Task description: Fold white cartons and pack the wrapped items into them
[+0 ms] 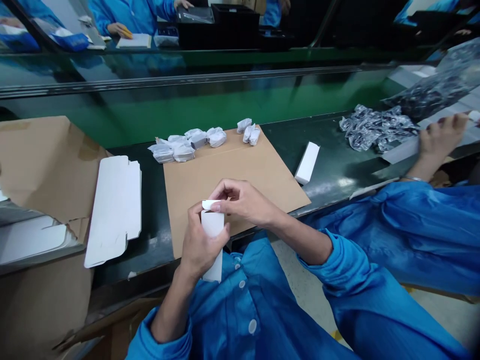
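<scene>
A narrow white carton (pixel 213 225) stands tilted in front of my body, above the near edge of the bench. My left hand (pixel 200 246) is wrapped round its sides, thumb at the front. At its top, my right hand (pixel 240 202) pinches the end flap between thumb and fingers; the flap is raised from the carton's mouth. What the carton contains cannot be seen. Beyond my hands, several small items wrapped in white film (pixel 182 148) lie along the far edge of a brown cardboard sheet (pixel 240 170).
Flat white carton blanks (pixel 113 210) lie to the left beside a large cardboard box (pixel 41 165). Another white carton (pixel 307 162) rests right of the sheet. Plastic-bagged parts (pixel 377 127) are heaped farther right, near a co-worker's hand (pixel 440 140). Other people work across the line.
</scene>
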A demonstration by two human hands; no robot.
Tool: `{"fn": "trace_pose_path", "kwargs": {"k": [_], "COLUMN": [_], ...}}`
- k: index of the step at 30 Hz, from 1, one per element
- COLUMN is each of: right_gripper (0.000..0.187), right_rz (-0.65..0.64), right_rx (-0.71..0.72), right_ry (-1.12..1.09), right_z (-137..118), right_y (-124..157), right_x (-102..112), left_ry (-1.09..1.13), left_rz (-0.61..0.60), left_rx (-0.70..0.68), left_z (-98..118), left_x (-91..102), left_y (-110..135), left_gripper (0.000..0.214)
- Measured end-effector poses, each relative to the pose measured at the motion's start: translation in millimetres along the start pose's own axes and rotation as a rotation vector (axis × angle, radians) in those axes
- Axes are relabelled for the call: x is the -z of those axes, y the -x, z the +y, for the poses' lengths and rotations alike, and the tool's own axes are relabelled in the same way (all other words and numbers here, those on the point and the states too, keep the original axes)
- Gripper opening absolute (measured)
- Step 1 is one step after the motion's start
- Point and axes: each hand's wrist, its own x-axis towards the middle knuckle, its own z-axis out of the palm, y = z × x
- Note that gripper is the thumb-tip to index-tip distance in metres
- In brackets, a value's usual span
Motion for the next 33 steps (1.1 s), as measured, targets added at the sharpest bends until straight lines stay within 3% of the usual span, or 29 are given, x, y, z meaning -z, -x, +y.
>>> {"fn": "trace_pose_path", "kwargs": {"k": [3,6,10,14,17,23,27,30,31,33], "right_gripper": [0.028,0.017,0.014,0.019,0.018,0.03,0.031,0.038,0.04,0.045], "right_rz": [-0.001,0.004,-0.021,0.043,0.103,0.116,-0.047,-0.194,-0.173,0.075], "right_rx": [0.009,0.12,0.389,0.658,0.746,0.683,0.655,0.498,0.421,0.255], "right_ry": [-0.001,0.076,0.298,0.648,0.906,0.881,0.949,0.925,0.959,1.204], "right_z": [0.8,-1.2,3.2,25.0,38.5,37.1,31.2,11.8,2.9,-13.6], "right_y": [6.8,13.9,23.0,30.6,32.9,34.5,28.8,-6.6,-26.5,-74.0], "right_x": [-4.9,-7.7,-9.3,-9.8,-9.7,-12.9,-2.8,35.5,54.1,93.8], "left_ry": [0.108,0.107,-0.039,-0.014,0.026,0.068,0.131,0.304,0.412,0.637], "left_rz": [0.113,0.114,-0.008,-0.134,-0.239,-0.168,-0.188,-0.057,-0.011,0.069], "left_rx": [-0.066,-0.079,-0.073,0.022,0.091,0.157,0.198,0.369,0.451,0.586], "left_z": [-3.9,-2.5,1.6,0.2,-1.8,5.0,6.2,-1.7,-5.8,-14.9], "left_x": [-5.6,-3.9,7.4,11.6,7.0,5.3,4.7,-5.1,-9.4,-17.3], "left_y": [4.9,7.6,8.7,11.0,11.9,5.0,-1.0,-10.8,-15.5,-25.7], "left_gripper": [0.082,0.108,0.095,0.082,0.08,0.08,0.081,0.078,0.075,0.064]}}
